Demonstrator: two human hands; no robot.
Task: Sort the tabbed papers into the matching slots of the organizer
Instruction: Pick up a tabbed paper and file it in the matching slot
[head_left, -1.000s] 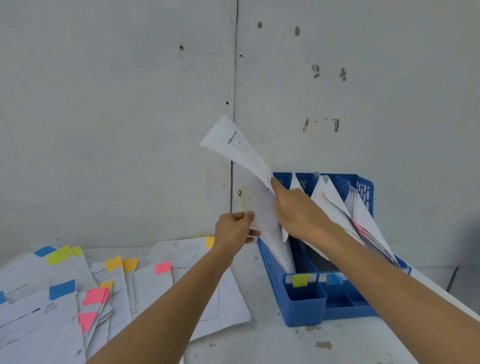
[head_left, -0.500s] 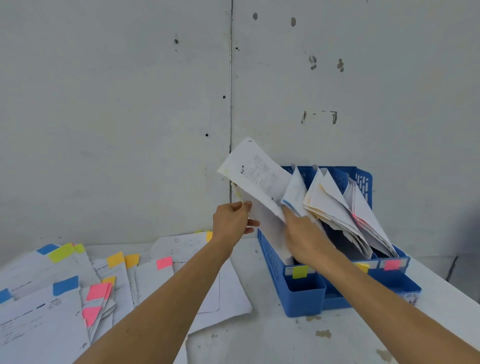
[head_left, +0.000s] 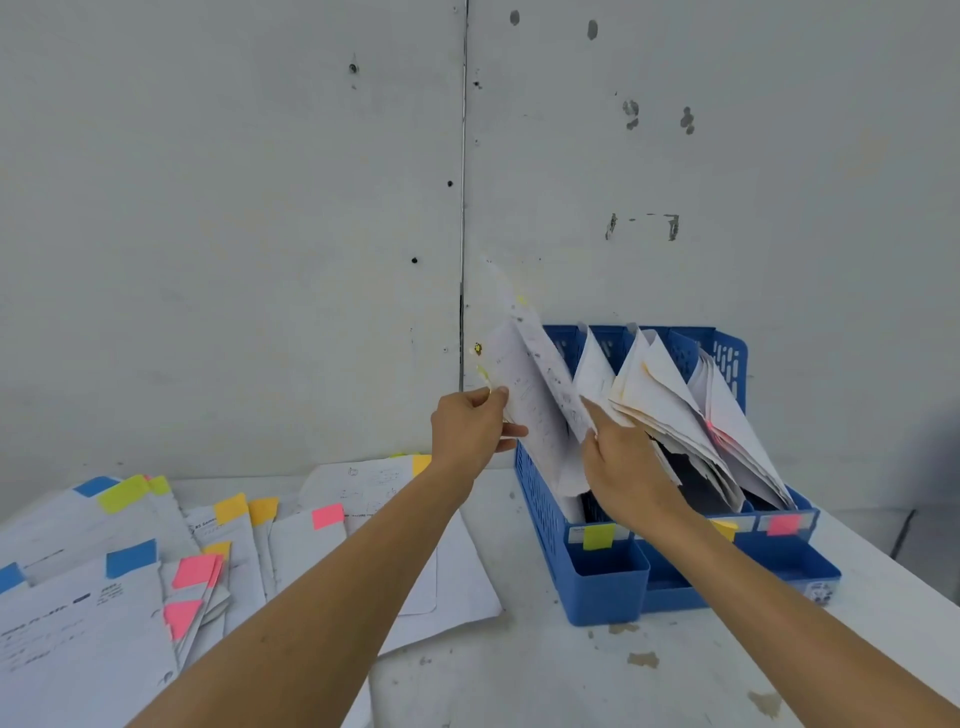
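Observation:
A blue organizer (head_left: 602, 582) stands on the table at the right, its slots marked with a yellow-green label (head_left: 598, 536), an orange-yellow one and a pink one (head_left: 783, 525). Papers stand in every slot. My left hand (head_left: 470, 431) pinches the left edge of the white sheets (head_left: 530, 410) in the leftmost slot. My right hand (head_left: 623, 462) grips a blurred sheet (head_left: 545, 358) that slants into that same slot. The sheet carries a small yellow tab near its top.
Loose tabbed papers (head_left: 130, 551) lie spread over the left half of the white table (head_left: 545, 675), with blue, yellow-green, orange and pink tabs. A grey wall stands directly behind the organizer. The table edge runs diagonally at the far right.
My right hand has brought the sheet down from above the organizer into the leftmost slot. My left hand has stayed at the slot's left edge, holding the papers there.

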